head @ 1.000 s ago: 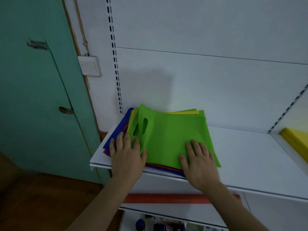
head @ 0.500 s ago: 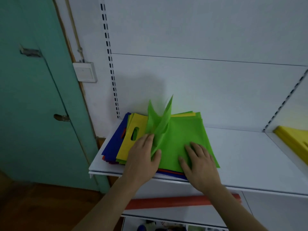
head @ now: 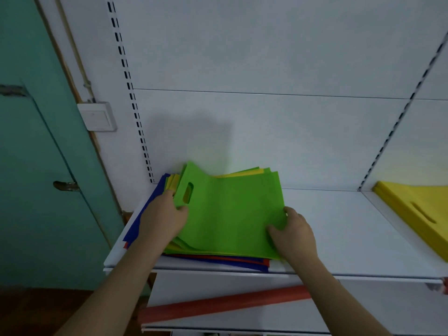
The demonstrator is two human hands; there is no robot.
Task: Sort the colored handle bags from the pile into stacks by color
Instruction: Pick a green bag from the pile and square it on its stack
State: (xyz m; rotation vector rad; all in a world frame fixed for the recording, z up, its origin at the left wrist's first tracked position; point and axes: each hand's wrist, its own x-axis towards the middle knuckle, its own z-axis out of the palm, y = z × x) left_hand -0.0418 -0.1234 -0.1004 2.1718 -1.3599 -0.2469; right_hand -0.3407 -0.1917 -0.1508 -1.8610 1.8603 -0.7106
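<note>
Both hands are on the pile of handle bags (head: 213,257) at the left end of the white shelf (head: 339,238), and the top green bag (head: 230,214) is the one being worked. The left hand (head: 162,219) grips its handle end, thumb on top just below the cut-out, fingers tucked under the lifted edge. The right hand (head: 294,235) pinches the bag's opposite edge, thumb on the green face, fingers curled round the side. Yellow, red and blue bags peek out beneath. At the shelf's right end, well apart from the pile, sits a stack of yellow bags (head: 417,212). Below the shelf's front lip lies an orange-red roll (head: 223,305), and left of the shelf stand a wall switch (head: 97,116) and a teal door (head: 36,166)
</note>
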